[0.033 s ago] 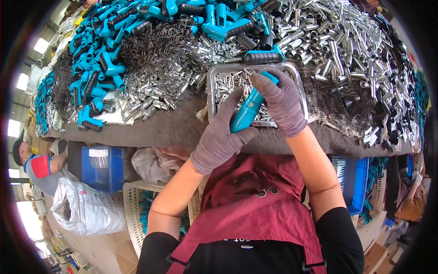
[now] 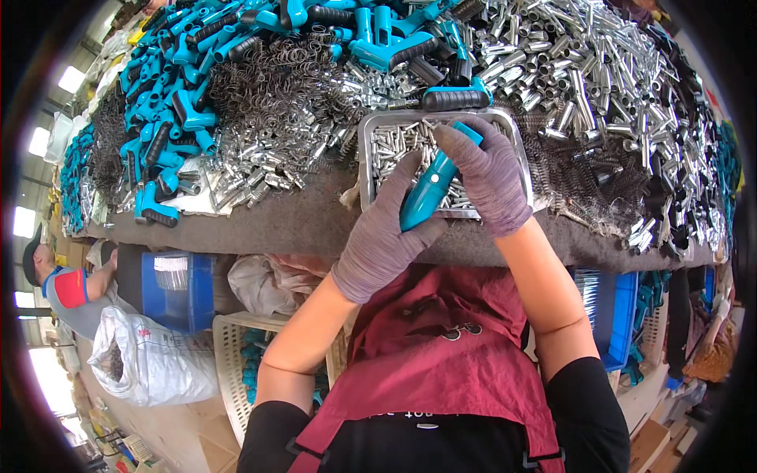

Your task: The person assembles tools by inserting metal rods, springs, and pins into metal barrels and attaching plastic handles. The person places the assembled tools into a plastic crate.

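Observation:
Both my gloved hands hold a teal tube-shaped tool housing (image 2: 428,195), tilted, above a metal tray (image 2: 365,162). My left hand (image 2: 386,232) is closed round its lower end, thumb underneath. My right hand (image 2: 490,175) grips the upper end, its fingers and thumb wrapped about it. A small bright round spot shows on the housing's side. Short silver pins (image 2: 394,146) fill the tray behind my hands. Just past the tray's far rim lies a teal piece with a black ribbed grip (image 2: 456,98).
Teal housings (image 2: 193,110) with black grips, dark coil springs (image 2: 264,75) and small metal parts (image 2: 260,165) are heaped left. Silver tubes (image 2: 583,87) pile up right, beside more springs (image 2: 587,169). Below the bench stand a blue bin (image 2: 201,292) and white sack (image 2: 158,366). A person (image 2: 75,284) is at far left.
The housing has turned slightly in my hands, and the round spot on its side now looks brighter. My hands have barely shifted.

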`<state>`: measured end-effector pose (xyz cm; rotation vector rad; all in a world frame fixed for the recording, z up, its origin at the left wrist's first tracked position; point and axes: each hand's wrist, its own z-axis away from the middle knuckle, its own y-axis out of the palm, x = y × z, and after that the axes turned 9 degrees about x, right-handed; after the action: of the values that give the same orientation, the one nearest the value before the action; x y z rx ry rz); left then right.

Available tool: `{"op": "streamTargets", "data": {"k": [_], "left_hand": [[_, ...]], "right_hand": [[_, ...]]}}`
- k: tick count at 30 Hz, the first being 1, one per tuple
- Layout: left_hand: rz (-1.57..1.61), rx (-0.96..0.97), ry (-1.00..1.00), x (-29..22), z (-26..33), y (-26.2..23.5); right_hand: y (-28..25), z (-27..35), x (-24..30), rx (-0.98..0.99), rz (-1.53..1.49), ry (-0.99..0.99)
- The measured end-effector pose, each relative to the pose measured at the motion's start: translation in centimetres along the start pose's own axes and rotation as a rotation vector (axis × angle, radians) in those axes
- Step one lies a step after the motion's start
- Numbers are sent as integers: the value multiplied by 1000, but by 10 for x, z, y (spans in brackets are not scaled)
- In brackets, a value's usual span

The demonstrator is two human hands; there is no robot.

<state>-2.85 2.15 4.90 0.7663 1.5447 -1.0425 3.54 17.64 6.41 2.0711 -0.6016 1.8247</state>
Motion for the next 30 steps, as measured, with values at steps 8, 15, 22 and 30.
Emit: {"op": "streamTargets", "data": {"k": [8, 15, 22, 30], "left_hand": [[-742, -273, 348, 25, -4, 10], [-470, -141, 326, 18, 1, -3], [-507, -306, 294, 38, 9, -18], [-472, -317, 202, 44, 19, -22]], "right_hand": [[7, 4, -3, -86, 45, -12], [4, 10, 2, -23, -42, 46], [-48, 13, 11, -200, -149, -80], [-109, 38, 9, -275, 30, 38]]}}
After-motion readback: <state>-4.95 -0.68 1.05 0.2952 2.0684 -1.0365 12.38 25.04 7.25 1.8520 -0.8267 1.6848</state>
